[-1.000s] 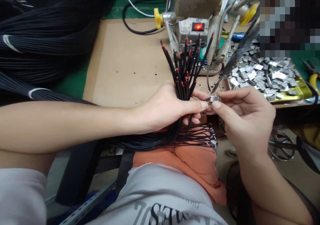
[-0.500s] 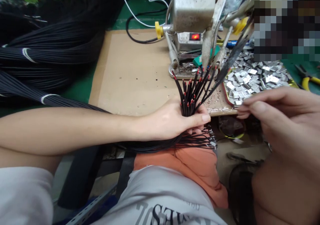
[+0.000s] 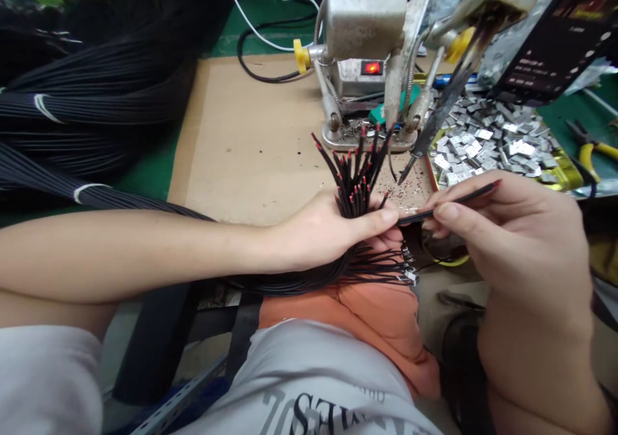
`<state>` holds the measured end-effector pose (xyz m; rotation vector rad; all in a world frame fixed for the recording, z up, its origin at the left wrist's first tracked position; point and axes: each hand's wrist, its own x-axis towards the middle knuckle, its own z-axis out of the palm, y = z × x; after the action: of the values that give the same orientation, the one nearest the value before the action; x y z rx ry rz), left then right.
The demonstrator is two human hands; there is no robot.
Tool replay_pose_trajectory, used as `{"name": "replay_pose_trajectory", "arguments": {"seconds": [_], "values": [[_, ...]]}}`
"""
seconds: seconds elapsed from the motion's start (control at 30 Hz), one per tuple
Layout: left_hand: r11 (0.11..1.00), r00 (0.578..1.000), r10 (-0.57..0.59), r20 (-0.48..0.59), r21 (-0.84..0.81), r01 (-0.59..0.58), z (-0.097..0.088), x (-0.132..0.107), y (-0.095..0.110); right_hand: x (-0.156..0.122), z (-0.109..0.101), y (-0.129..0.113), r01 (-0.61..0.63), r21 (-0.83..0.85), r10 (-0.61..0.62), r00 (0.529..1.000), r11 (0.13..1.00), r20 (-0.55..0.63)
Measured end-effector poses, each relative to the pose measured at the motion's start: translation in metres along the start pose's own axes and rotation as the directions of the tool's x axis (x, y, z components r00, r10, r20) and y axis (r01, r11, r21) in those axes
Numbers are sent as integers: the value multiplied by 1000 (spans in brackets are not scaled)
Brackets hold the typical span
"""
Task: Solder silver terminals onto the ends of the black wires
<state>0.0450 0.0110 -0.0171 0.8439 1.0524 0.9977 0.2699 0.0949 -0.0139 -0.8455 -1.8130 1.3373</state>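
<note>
While the left hand (image 3: 333,232) clasps the cable bundle (image 3: 356,197), presumably to prevent scattering, the right hand (image 3: 514,242) pinches one cable (image 3: 476,192) between fingers

head-worn view, close, facing forward, down

Wire (image 3: 476,194) partly hidden by right fingers (image 3: 449,213); phone text (image 3: 535,73) blurred.
</note>
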Motion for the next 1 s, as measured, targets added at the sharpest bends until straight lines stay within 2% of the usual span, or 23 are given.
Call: {"name": "replay_pose_trajectory", "arguments": {"seconds": [0.1,0.13,0.17,0.2,0.23,0.27,0.3,0.33,0.37,0.43,0.47,0.5,0.53,0.6,0.63,0.67,0.77,0.87,1.0], "values": [[990,998,29,-63,-133,-37,0,0,-3,1,-19,-9,5,45,-13,987,999,162],[983,997,34,-65,-176,-45,0,1,-4,2,-26,-11,23,59,-37,970,998,241],[976,997,40,-65,-213,-53,0,1,-5,4,-31,-12,32,48,-47,933,998,357],[968,997,44,-63,-242,-59,0,1,-5,6,-37,-11,37,15,-39,861,999,506],[965,997,46,-57,-257,-59,0,1,-6,8,-41,-9,42,-42,-4,755,998,656],[964,998,48,-47,-261,-58,-1,2,-6,11,-44,-6,55,-121,58,642,991,765],[964,998,50,-36,-259,-58,-2,2,-6,13,-46,-2,76,-210,135,549,975,825],[966,998,57,-27,-250,-61,-2,2,-6,15,-47,3,105,-292,200,509,951,837],[970,998,64,-19,-233,-67,-3,2,-6,16,-47,7,125,-354,247,506,927,826],[981,996,79,-29,-174,-83,-3,1,-5,19,-44,11,118,-396,280,528,911,801],[987,996,83,-42,-136,-88,-4,1,-5,19,-42,11,92,-375,272,536,922,800],[992,995,81,-54,-93,-86,-3,1,-5,19,-38,9,49,-346,260,562,937,785],[996,995,76,-63,-50,-79,-3,0,-5,19,-34,7,-10,-309,248,621,951,743],[997,995,74,-66,32,-72,-3,-1,-4,16,-23,2,-164,-213,258,783,963,566],[995,995,78,-58,66,-74,-3,-2,-4,14,-17,1,-237,-153,282,842,959,460],[992,995,85,-53,96,-80,-3,-2,-3,11,-10,1,-294,-85,305,878,952,369],[985,993,106,-60,146,-97,-2,-3,-2,4,8,8,-366,62,342,909,929,239],[990,994,88,-64,113,-80,-1,-2,-1,0,22,14,-365,108,343,922,925,182],[996,995,72,-67,66,-67,-1,-1,-1,-1,35,12,-369,173,345,926,913,153]]}}
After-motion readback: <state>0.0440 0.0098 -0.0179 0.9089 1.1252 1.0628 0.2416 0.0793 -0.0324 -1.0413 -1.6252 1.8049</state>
